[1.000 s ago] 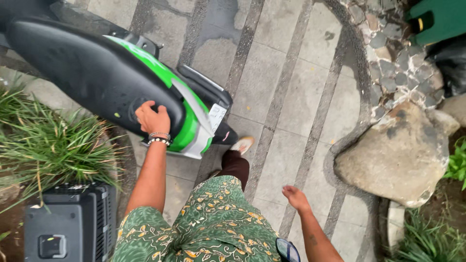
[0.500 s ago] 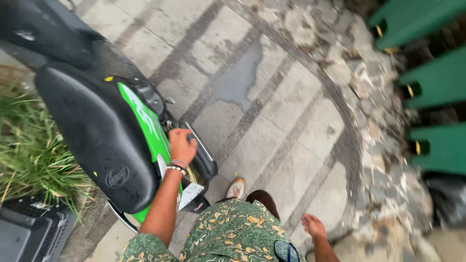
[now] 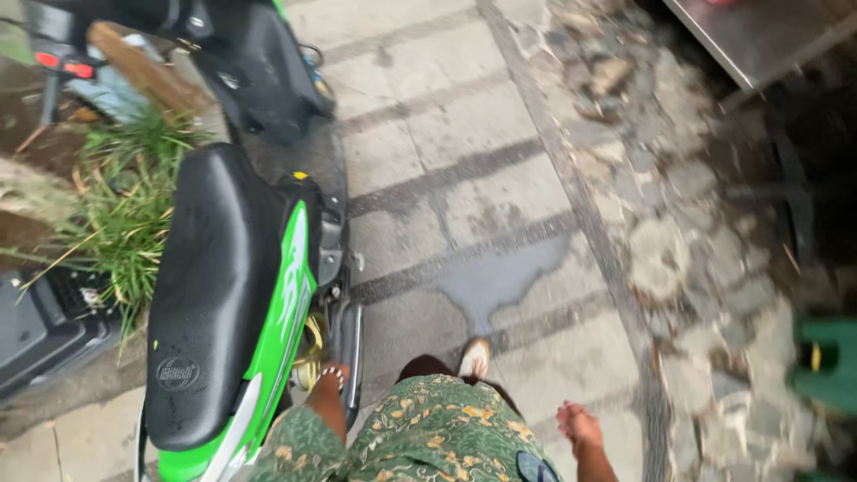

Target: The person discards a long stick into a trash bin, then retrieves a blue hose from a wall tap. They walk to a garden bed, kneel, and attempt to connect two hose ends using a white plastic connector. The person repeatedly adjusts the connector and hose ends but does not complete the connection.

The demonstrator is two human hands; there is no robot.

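A green and black scooter (image 3: 268, 295) with a long black seat (image 3: 214, 286) stands at the left on the paved path. My left hand (image 3: 331, 373), with a beaded bracelet at the wrist, reaches down against the scooter's right side beside its silver grab rail (image 3: 354, 353); its fingers are hidden behind the bodywork. My right hand (image 3: 578, 422) hangs free at the lower middle, fingers loose and holding nothing. I wear green patterned clothing (image 3: 420, 433), and one sandalled foot (image 3: 474, 359) shows ahead of me.
Tall grass (image 3: 125, 214) and a black plastic crate (image 3: 40, 326) sit left of the scooter. The grey slabs carry a wet patch (image 3: 500, 278). A rough stone strip (image 3: 661, 259) runs along the right, with a green bin (image 3: 826, 357) and a metal table (image 3: 759, 36).
The view has swung forward along the scooter, whose seat now runs lengthwise. My left hand has dropped from the rear end to the scooter's right side. The right hand still hangs free.
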